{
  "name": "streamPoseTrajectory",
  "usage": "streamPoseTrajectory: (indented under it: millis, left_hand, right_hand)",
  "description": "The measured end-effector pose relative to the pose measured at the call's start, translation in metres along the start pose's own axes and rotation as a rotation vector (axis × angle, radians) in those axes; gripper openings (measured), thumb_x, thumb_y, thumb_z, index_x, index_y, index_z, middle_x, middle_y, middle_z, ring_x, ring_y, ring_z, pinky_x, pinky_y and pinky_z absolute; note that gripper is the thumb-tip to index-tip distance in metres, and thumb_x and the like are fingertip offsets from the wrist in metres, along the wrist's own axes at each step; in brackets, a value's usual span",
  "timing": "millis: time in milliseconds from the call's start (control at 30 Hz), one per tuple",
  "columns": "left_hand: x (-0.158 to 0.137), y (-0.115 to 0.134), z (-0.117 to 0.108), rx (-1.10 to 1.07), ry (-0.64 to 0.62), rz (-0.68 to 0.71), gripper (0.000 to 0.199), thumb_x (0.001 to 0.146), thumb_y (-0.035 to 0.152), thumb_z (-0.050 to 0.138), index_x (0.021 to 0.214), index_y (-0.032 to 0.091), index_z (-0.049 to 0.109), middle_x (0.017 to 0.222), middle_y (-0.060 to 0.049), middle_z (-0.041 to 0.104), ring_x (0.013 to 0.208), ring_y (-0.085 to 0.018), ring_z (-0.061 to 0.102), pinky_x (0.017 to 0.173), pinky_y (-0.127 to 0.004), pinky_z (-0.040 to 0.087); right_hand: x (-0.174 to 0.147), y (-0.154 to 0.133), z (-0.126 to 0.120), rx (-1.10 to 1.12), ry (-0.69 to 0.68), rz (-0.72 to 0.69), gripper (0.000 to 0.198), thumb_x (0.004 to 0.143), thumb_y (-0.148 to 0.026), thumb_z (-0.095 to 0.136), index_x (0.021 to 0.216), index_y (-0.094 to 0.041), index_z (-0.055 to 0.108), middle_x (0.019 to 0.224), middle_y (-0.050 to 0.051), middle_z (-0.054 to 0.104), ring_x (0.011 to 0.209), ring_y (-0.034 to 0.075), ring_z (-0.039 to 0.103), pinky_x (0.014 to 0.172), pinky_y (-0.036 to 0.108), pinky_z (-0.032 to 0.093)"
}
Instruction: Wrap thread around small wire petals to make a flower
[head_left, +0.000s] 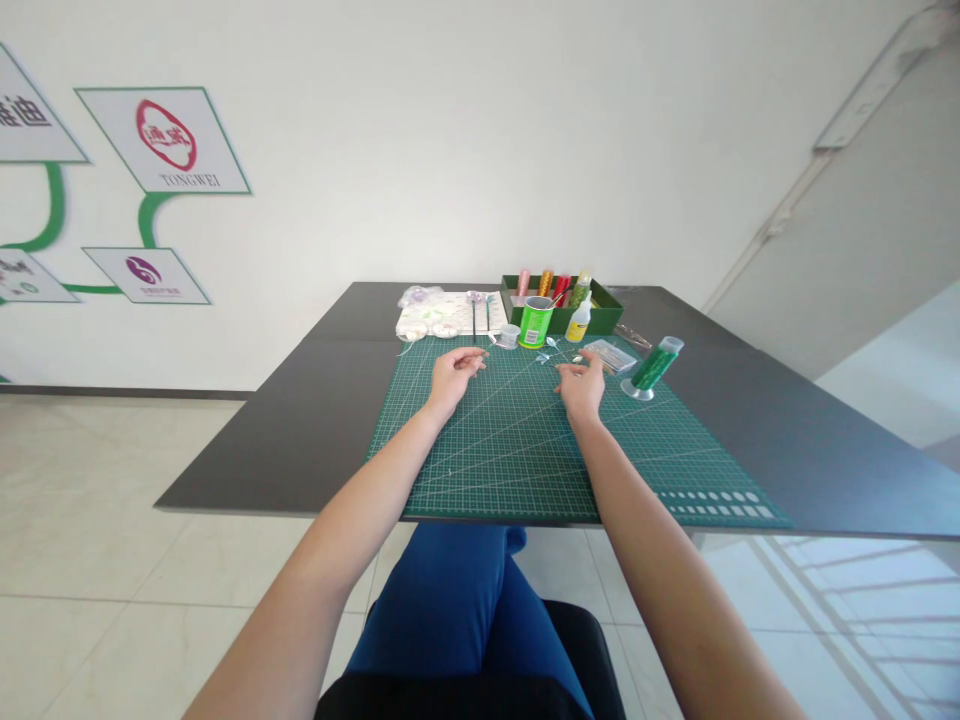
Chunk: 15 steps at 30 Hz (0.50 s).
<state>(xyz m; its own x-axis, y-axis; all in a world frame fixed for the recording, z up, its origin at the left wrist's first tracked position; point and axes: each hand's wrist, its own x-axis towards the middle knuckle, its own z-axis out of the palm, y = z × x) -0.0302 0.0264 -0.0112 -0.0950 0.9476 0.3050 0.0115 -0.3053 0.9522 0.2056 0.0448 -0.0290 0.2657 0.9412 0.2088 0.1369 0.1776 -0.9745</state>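
My left hand (454, 374) is over the left part of a green cutting mat (510, 440), its fingertips drawn together. Whatever they hold, if anything, is too small to make out. My right hand (583, 387) is to the right over the same mat, thumb and finger brought close, with any thin item between them not visible. Just beyond it lie a clear flat case (611, 356) and small pale leaf-like pieces (553, 342). A small clear cup (508, 336) stands past the left fingertips.
A green spool (654, 368) stands upright at the right. Behind are a bright green can (535, 322), a glue bottle (579, 320) and a dark green box (606, 314) of coloured rolls. Thin dark-handled tools (474, 318) rest on a white pad (454, 308). The black table (300, 420) extends around the mat.
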Motion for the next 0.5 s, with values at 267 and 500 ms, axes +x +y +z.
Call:
streamPoseTrajectory:
  millis: [267,500]
  left_hand:
    - [-0.004,0.003,0.004,0.020,-0.035,-0.022,0.017,0.083,0.017,0.067,0.098,0.014,0.074,0.081,-0.006,0.075,0.072,-0.015,0.068,0.065,-0.027,0.053]
    - [-0.007,0.003,0.007,0.033,-0.110,-0.006,0.017,0.084,0.020,0.067,0.098,0.014,0.074,0.077,-0.006,0.074,0.070,-0.015,0.066,0.066,-0.027,0.053]
  right_hand:
    - [-0.024,-0.024,0.017,-0.342,0.074,-0.508,0.026,0.085,-0.017,0.051,0.103,-0.016,0.069,0.099,0.012,0.072,0.075,0.021,0.060,0.071,0.034,0.050]
    - [-0.031,-0.016,0.033,-0.157,-0.331,-0.486,0.036,0.090,-0.033,0.060,0.121,-0.019,0.068,0.120,0.013,0.072,0.115,0.026,0.064,0.096,0.041,0.050]
